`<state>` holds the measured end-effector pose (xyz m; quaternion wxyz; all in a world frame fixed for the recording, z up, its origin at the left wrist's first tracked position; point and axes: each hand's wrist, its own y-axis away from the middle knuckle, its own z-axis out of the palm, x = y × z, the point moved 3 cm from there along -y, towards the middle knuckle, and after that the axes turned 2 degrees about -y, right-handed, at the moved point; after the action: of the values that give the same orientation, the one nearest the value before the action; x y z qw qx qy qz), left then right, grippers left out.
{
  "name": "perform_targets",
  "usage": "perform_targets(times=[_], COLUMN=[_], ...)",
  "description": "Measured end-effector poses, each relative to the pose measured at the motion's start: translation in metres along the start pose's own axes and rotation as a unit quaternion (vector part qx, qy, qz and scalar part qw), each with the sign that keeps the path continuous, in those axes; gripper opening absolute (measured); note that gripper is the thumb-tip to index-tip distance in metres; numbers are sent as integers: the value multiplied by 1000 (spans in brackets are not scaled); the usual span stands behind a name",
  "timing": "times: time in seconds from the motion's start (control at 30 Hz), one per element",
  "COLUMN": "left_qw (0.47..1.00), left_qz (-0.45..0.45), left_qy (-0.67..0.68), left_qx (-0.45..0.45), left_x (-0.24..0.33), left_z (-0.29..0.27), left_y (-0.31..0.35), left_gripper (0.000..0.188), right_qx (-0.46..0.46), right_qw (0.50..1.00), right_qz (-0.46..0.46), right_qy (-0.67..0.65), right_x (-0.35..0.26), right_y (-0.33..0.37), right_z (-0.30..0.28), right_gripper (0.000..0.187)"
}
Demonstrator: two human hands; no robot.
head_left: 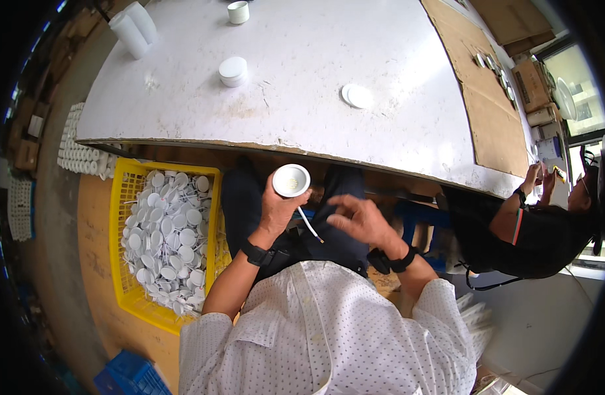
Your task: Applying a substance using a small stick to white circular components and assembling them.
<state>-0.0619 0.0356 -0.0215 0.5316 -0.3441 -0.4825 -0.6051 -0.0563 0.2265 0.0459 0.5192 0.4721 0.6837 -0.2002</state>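
Round white lamp housing (291, 180) sits in the left hand (276, 207), fingers curled around its rim, open face turned up — held over the lap just below the counter's near edge (249, 146). Its thin white lead (309, 225) trails down and rightward from the housing, its long axis slanting toward the right hand (360, 220). That hand is loosely open and holds nothing, fingers spread just right of the lead's free end — the nearer hand to it. A yellow crate (126, 217) of similar white housings stands on the floor by the left arm.
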Motion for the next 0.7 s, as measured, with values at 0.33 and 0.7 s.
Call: perform_targets(times=[0.33,0.7], left_qw=[998,999], left_qz=[-6,-11], left_qy=[45,25], left_qx=[33,43], left_x=[3,-2], left_z=[-24,-36], left_y=[19,25], left_gripper=[54,50], right_qx=[344,313], right_qw=[915,944], right_qz=[128,105], right_qy=[165,-20], right_x=[32,40], right_y=[-159,-172], right_z=[-143,-146], right_gripper=[58,30])
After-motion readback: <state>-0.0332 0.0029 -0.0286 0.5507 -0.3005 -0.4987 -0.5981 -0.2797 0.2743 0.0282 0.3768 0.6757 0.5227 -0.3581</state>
